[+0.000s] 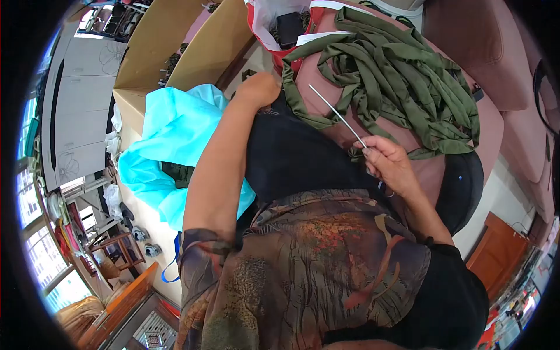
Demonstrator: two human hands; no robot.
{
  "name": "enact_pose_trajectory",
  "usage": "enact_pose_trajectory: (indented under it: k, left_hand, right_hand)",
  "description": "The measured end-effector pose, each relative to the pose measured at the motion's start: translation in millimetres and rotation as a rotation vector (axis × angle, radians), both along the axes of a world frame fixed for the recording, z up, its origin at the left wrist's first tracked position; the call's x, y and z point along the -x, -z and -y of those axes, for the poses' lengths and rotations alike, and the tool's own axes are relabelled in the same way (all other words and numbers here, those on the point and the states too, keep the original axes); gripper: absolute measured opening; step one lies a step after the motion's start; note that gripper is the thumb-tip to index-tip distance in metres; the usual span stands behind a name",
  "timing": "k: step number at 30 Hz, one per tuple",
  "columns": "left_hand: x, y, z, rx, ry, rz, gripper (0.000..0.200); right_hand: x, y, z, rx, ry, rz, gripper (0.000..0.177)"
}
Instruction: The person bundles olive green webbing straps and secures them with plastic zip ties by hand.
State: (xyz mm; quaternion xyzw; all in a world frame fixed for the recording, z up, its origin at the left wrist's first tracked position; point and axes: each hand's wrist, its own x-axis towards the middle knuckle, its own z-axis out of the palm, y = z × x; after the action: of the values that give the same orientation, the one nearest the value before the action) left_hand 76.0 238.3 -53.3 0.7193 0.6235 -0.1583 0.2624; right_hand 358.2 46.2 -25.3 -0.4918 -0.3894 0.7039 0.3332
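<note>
Pinched in my right hand (388,164) is a thin, silvery metal rod (337,114), its free end slanting up and left past the green fabric. My left hand (256,90) is closed over the upper edge of the black cloth on my lap (303,154); its fingers are mostly hidden. A small dark green scrap (248,74) pokes out beside that hand, and I cannot tell what the fingers hold. Long olive-green fabric strips (402,81) lie heaped on the pink seat (490,125) ahead of me, one strip hanging down between my hands.
Bright turquoise fabric (181,128) bulges up beside my left forearm, with dark green material inside it. Behind it stands an open cardboard box (216,44). A red and white bag (265,23) holds a dark item. Pink sofa cushions (472,46) stand at the right.
</note>
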Motion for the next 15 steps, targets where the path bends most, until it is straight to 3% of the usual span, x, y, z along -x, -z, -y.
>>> enact_pose_trajectory:
  k: [1,4,10,13,15]
  left_hand:
    - [-6.0,4.7,-9.0,0.136,-0.008,0.006,0.037]
    - [-13.6,14.1,-25.7,0.185,-0.04,0.085,0.037]
    - [-19.2,6.1,-9.7,0.285,-0.664,0.459,0.021]
    - [-4.2,4.3,2.0,0.354,-0.894,1.13,0.017]
    - [9.2,-14.9,20.9,0.371,-0.926,1.476,0.016]
  right_hand:
    - [-0.1,1.9,0.3,-0.034,0.009,0.009,0.02]
    - [0.3,1.3,0.1,-0.066,0.009,0.031,0.02]
    - [0.0,0.7,-1.4,-0.075,0.048,0.044,0.019]
    - [4.1,-5.3,-0.3,-0.13,0.077,0.041,0.018]
    - [6.3,-8.5,0.0,-0.098,0.067,0.058,0.018]
